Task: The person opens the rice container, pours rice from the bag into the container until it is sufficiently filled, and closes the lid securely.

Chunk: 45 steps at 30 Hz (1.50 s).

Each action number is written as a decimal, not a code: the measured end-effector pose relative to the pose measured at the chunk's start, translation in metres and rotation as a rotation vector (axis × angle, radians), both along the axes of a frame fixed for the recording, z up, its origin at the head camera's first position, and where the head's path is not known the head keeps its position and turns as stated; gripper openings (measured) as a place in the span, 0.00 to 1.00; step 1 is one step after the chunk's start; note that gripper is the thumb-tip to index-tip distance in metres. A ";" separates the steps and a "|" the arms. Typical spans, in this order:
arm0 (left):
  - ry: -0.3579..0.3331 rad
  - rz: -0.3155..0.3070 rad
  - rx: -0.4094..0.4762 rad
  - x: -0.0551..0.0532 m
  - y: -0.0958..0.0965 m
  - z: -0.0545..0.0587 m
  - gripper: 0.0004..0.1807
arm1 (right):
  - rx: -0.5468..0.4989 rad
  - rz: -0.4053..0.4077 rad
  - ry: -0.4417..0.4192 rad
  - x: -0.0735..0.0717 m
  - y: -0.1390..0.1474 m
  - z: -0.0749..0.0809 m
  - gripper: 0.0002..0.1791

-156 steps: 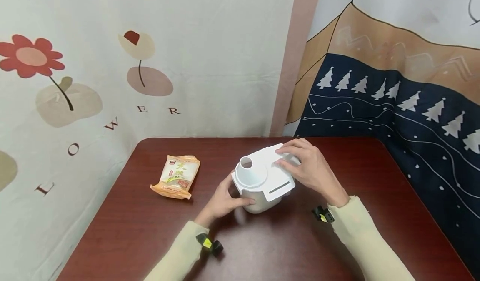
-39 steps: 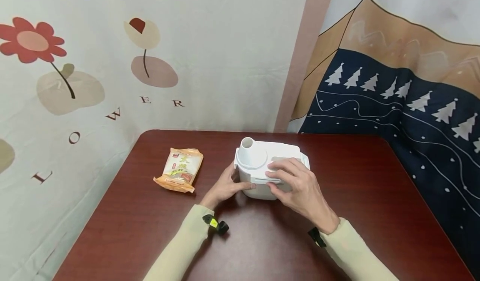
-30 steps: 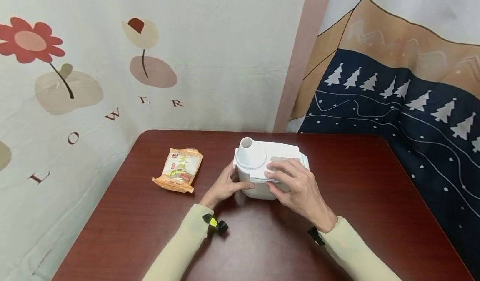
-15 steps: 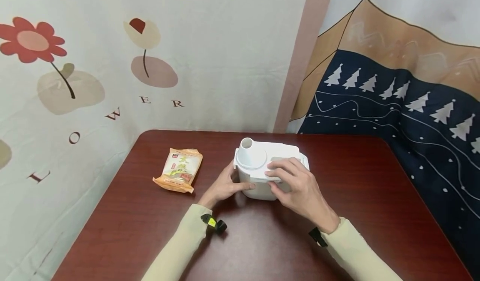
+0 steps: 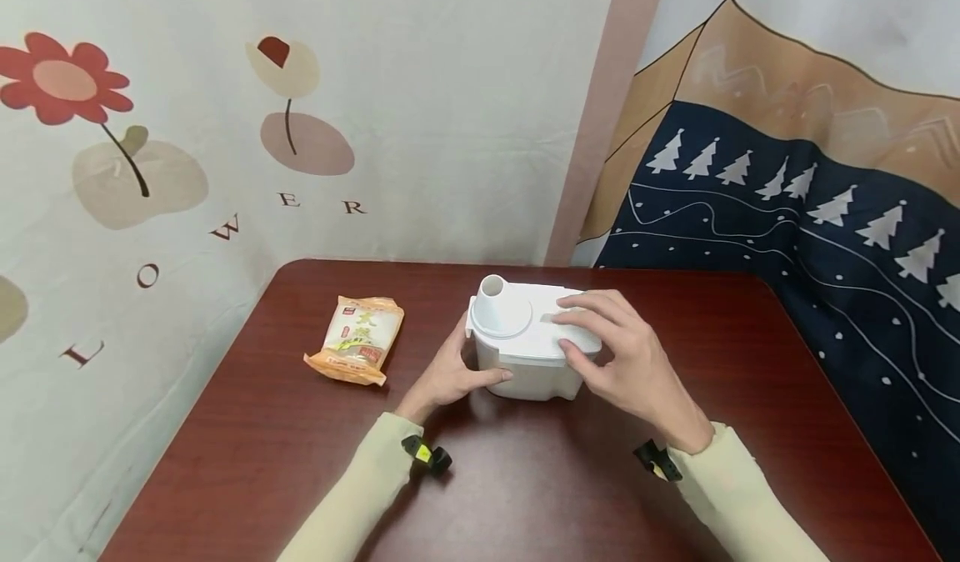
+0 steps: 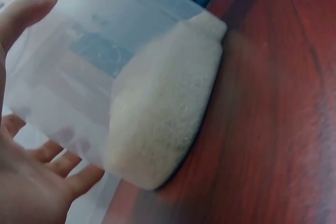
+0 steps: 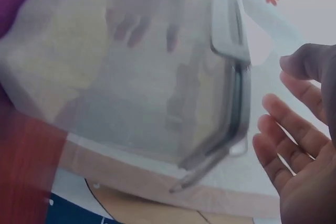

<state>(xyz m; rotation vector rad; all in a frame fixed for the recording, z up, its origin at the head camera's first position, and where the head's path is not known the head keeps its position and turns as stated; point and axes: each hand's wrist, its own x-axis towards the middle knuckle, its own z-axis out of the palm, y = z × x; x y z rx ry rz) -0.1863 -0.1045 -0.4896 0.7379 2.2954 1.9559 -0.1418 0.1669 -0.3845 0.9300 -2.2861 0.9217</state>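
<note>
A storage container (image 5: 531,377) with a white lid (image 5: 551,299) and a round spout (image 5: 492,288) stands on the table. Through its clear wall in the left wrist view, pale grain like rice (image 6: 163,108) shows at the bottom. My left hand (image 5: 450,376) grips the container's left end, thumb in front and fingers behind. Over the right end of the lid hovers my right hand (image 5: 618,349), fingers bent and spread; in the right wrist view they stand apart from the lid. There, one latch (image 7: 228,27) lies along the wall and another flap (image 7: 197,174) sticks out at an angle.
A food packet (image 5: 358,338) with orange ends lies on the dark red table (image 5: 517,495), left of the container. Behind the table hang a pale flower-printed cloth (image 5: 420,112) and a blue cloth with trees (image 5: 750,203).
The container has turned to lie straighter across the table. Its slotted front latch, raised earlier, has gone down under my right fingers. My right hand has since moved rightward; my left hand keeps its grip.
</note>
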 end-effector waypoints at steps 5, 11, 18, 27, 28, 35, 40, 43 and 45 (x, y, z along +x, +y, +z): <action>0.008 0.164 -0.083 0.013 0.004 0.001 0.60 | -0.015 -0.073 -0.090 -0.008 0.011 0.005 0.23; -0.019 0.269 -0.085 0.022 0.015 0.000 0.56 | -0.023 -0.117 -0.153 -0.017 0.021 0.002 0.16; -0.010 0.178 -0.060 0.014 0.011 -0.002 0.50 | -0.050 -0.135 -0.168 -0.017 0.020 -0.003 0.11; -0.098 -0.016 -0.033 -0.009 -0.006 0.005 0.53 | -0.074 -0.147 -0.148 -0.004 0.009 -0.004 0.11; -0.107 -0.034 -0.028 -0.011 -0.007 0.005 0.53 | -0.074 -0.148 -0.145 -0.003 0.008 -0.003 0.11; -0.079 -0.033 0.021 -0.011 -0.007 0.003 0.52 | -0.053 -0.108 -0.177 -0.005 0.015 0.001 0.13; -0.033 0.103 0.021 0.004 0.002 -0.002 0.52 | -0.017 -0.069 -0.240 -0.009 0.025 0.004 0.16; -0.029 0.230 -0.039 0.018 0.012 -0.003 0.57 | 0.016 -0.038 -0.277 -0.012 0.031 0.007 0.18; -0.019 0.305 -0.089 0.026 0.019 -0.003 0.61 | 0.030 -0.020 -0.295 -0.013 0.034 0.008 0.18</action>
